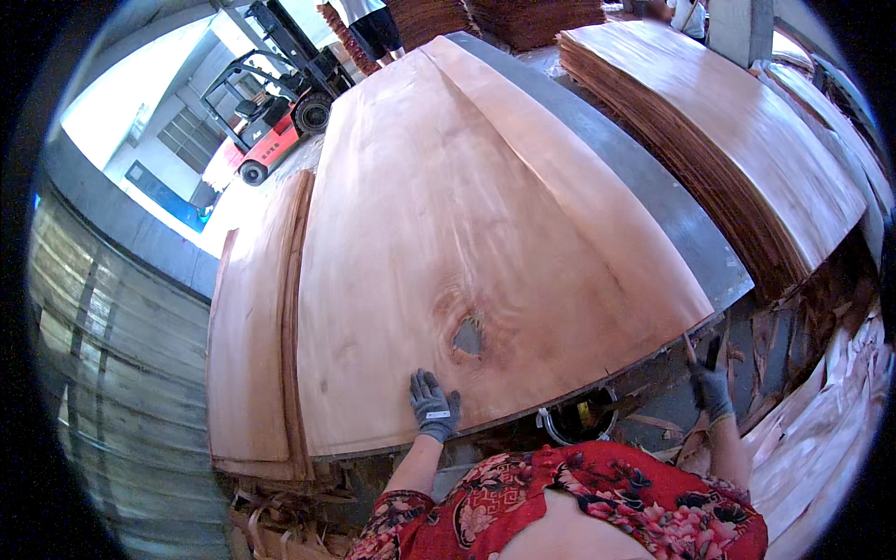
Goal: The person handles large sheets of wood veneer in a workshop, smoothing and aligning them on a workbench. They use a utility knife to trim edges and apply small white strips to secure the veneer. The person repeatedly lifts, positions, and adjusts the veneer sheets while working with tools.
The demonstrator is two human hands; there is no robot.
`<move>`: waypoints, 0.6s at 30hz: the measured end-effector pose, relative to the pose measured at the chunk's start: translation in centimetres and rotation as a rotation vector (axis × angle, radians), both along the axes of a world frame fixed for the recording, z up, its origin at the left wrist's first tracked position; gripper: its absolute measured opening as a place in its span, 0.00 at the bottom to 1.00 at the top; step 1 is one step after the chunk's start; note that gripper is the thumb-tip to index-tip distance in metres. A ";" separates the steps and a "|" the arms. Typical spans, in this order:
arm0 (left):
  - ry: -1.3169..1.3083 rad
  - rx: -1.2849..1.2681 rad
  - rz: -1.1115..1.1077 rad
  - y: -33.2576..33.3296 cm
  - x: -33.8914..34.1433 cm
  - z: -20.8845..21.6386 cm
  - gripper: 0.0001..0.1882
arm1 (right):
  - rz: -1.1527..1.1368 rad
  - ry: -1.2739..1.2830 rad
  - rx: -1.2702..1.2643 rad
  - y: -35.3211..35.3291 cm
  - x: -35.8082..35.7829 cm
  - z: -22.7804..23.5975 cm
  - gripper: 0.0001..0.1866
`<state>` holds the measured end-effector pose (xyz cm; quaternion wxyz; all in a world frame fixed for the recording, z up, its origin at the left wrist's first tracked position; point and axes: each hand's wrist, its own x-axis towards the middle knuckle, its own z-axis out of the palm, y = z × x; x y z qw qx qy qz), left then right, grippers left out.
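A large sheet of wood veneer [392, 243] lies over the table in front of me, pale reddish-brown, with a ragged knot hole [469, 336] near its front. Along its right side a long strip is overlapped or creased. My left hand [433, 407], in a grey glove, rests flat on the sheet by the front edge, left of the hole, fingers stretched out. At the sheet's front right corner is my right hand [711, 387], also gloved, with its fingers curled. A thin, light strip and a dark narrow piece stick up from it; their kind is unclear.
Left of the table stands a veneer stack [247, 355]; a taller stack [709, 140] is at the right. A grey tabletop [653, 201] shows beside the sheet. Veneer scraps [821, 420] lie at right. A red forklift [275, 140] and a person [373, 28] are beyond.
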<state>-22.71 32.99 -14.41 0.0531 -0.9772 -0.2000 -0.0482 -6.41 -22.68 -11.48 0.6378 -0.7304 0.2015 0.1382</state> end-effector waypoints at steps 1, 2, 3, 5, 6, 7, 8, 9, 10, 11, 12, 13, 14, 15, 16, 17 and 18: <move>0.025 -0.022 0.009 -0.2 0.3 0.1 0.44 | -0.078 -0.043 0.098 0.6 -1.9 -1.9 0.07; 0.031 -0.014 0.013 -0.2 0.4 0.3 0.45 | -0.064 -0.031 0.143 1.2 -3.4 -3.0 0.06; 0.032 -0.010 0.015 -0.3 0.7 0.4 0.45 | -0.052 -0.021 0.185 1.8 -4.8 -4.1 0.05; 0.022 -0.005 0.001 -0.2 0.7 0.4 0.45 | 0.090 -0.024 0.186 5.2 -5.7 -0.2 0.05; 0.005 -0.001 -0.018 0.1 0.5 0.2 0.45 | 0.130 -0.098 0.208 6.9 -5.1 3.2 0.06; -0.013 0.003 -0.042 0.1 0.5 0.1 0.45 | 0.276 -0.199 -0.206 6.5 -3.6 2.6 0.08; 0.004 0.003 -0.020 0.0 0.1 -0.2 0.45 | 0.292 -0.516 -0.443 5.9 -1.8 3.3 0.09; 0.017 0.006 -0.005 0.1 0.1 -0.3 0.46 | 0.293 -0.838 -0.676 5.3 0.0 4.0 0.11; 0.024 0.010 0.008 0.3 0.3 -0.2 0.46 | 0.276 -0.763 -0.709 2.8 1.9 2.6 0.12; 0.014 -0.017 -0.010 -0.1 1.0 0.2 0.46 | 0.247 -0.692 -0.749 0.3 3.6 1.5 0.13; 0.045 -0.029 0.018 -0.2 0.4 0.5 0.46 | 0.335 -0.691 -1.046 -0.1 3.9 5.1 0.13; 0.067 -0.042 0.035 -0.4 0.4 1.0 0.46 | 0.291 -0.713 -1.046 -1.1 4.2 6.1 0.12; 0.089 -0.057 0.045 -0.5 0.7 1.1 0.46 | 0.243 -0.732 -1.051 -1.9 4.5 6.5 0.12; 0.068 -0.055 0.045 -0.3 0.5 0.6 0.46 | 0.230 -0.755 -1.064 -2.3 5.0 6.4 0.12; 0.067 -0.044 0.051 0.0 0.5 0.1 0.46 | 0.219 -0.779 -1.077 -2.6 5.5 6.1 0.11; 0.066 -0.032 0.057 0.2 0.5 -0.2 0.47 | 0.207 -0.802 -1.089 -2.9 6.1 5.8 0.11; 0.064 -0.024 0.060 0.2 0.7 -0.5 0.47 | 0.217 -0.715 -0.913 -3.6 7.2 5.4 0.10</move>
